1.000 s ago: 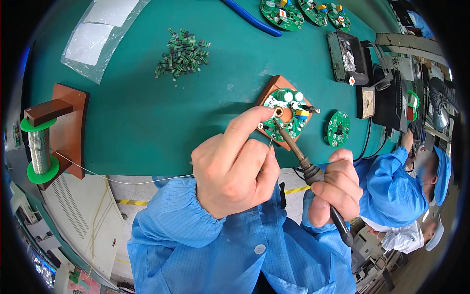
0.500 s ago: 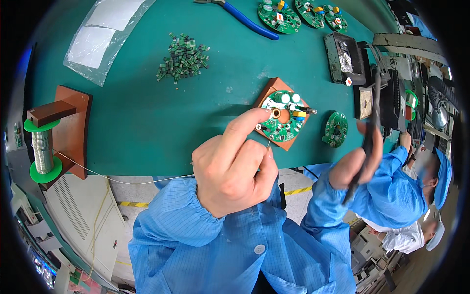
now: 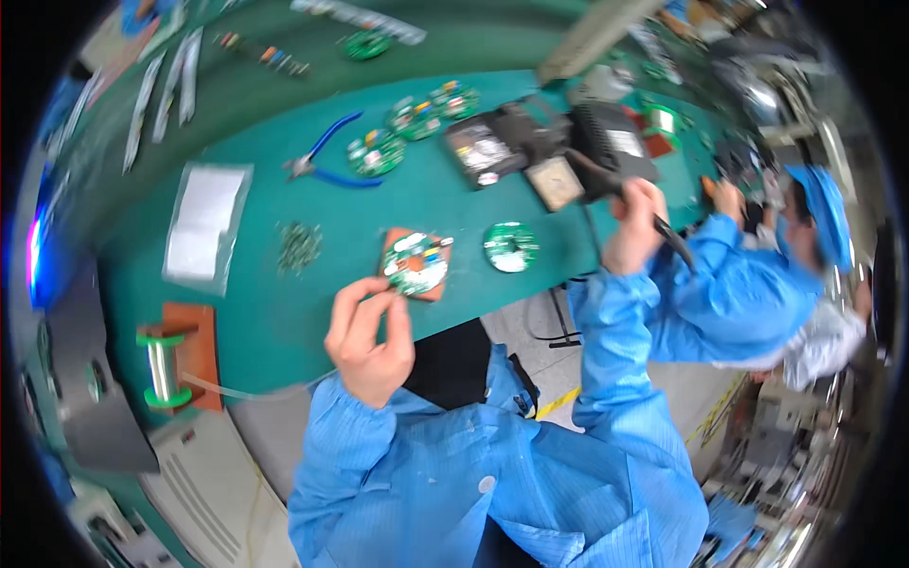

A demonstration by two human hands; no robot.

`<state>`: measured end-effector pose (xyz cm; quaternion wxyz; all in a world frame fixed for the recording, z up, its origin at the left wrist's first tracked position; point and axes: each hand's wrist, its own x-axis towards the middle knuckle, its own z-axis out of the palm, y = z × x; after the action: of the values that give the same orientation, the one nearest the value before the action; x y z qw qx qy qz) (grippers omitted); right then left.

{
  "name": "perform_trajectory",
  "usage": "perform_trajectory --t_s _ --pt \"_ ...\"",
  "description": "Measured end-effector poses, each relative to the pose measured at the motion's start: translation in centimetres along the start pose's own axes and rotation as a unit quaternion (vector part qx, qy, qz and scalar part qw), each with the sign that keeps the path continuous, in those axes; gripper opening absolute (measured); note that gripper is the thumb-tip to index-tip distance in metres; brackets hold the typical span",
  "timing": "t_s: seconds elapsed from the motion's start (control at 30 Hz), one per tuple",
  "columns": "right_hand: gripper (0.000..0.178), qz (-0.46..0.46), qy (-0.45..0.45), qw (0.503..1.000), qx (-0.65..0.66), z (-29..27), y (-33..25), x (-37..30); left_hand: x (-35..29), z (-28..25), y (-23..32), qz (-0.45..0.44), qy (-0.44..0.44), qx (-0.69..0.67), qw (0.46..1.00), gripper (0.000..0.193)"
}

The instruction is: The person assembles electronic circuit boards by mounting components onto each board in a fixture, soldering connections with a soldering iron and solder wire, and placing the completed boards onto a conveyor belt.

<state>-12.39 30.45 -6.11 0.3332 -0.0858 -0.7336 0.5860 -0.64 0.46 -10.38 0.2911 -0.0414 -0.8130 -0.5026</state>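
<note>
My left hand [image 3: 369, 346] is at the near-left edge of a round green circuit board [image 3: 409, 273], its fingertips curled in. Solder wire [image 3: 256, 393] runs from a green-ended spool [image 3: 163, 371] towards this hand, and its end is too blurred to see. The board rests on a brown block [image 3: 430, 293]. My right hand [image 3: 632, 232] is wrapped round the dark handle of a soldering iron [image 3: 674, 242], raised to the right of the boards. The iron's front end points towards a black unit [image 3: 611, 142], and its tip is not clear.
Another round board [image 3: 511, 247] lies right of the block. Farther back are blue-handled pliers [image 3: 327, 156], several boards [image 3: 414, 118] and a dark solder tray [image 3: 483, 150]. A heap of small parts [image 3: 299, 247] and a bagged white sheet [image 3: 206, 222] lie left. A co-worker [image 3: 757, 293] sits right.
The view has swung, showing more of the bench's far side. My right hand has moved the iron out towards the black unit. My left hand stays beside the board, its fingers less bunched.
</note>
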Motion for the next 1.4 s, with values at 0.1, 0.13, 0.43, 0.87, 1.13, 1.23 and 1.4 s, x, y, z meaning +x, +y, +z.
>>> perform_trajectory --t_s 0.1,0.13,0.43,0.87,1.13,1.23,1.4 --pt "0.02 0.101 -0.124 0.987 0.0 1.8 2.4 1.4 0.1 -0.6 0.5 -0.026 -0.013 0.024 0.999 0.007" --pt "0.026 0.12 -0.16 0.979 0.023 2.7 3.1 1.5 0.1 -1.1 0.7 -0.042 -0.023 0.028 0.998 0.011" --pt "0.034 0.358 -0.1 0.902 0.22 5.4 3.4 1.0 0.0 -2.8 0.6 -0.097 -0.143 -0.043 0.984 0.029" --pt "0.021 -0.041 -0.394 0.911 -0.112 6.9 -4.5 -9.6 1.3 -0.8 -0.1 -0.179 -0.085 0.14 0.97 0.034" --pt "0.01 -0.136 -0.407 0.882 -0.194 9.9 -2.9 -10.6 1.6 -0.1 -0.1 -0.156 -0.09 0.174 0.968 0.021" --pt "0.009 -0.101 -0.396 0.891 -0.199 10.3 -2.8 -10.7 1.4 0.2 -0.2 -0.141 -0.076 0.157 0.974 0.014" --pt "0.01 -0.13 -0.381 0.891 -0.208 10.8 -2.2 -10.8 1.2 -0.1 -0.1 -0.163 -0.094 0.138 0.972 0.012"
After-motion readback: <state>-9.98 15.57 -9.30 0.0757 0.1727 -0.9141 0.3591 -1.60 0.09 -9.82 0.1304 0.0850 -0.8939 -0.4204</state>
